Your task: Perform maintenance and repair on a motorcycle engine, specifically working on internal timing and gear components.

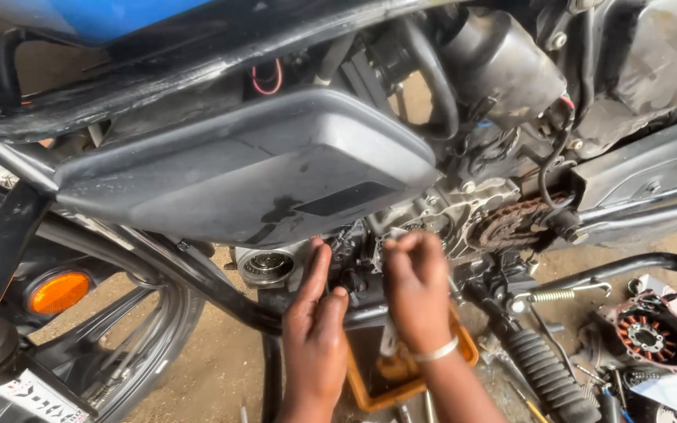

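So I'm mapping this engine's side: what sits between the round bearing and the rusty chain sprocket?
In the head view, both hands, left hand and right hand, work there on the dark engine parts.

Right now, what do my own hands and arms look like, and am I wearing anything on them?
Both arms are bare, with no sleeves or gloves in view. The right hand has a thin pale band around its wrist. The left hand wears nothing visible: no ring, watch or band.
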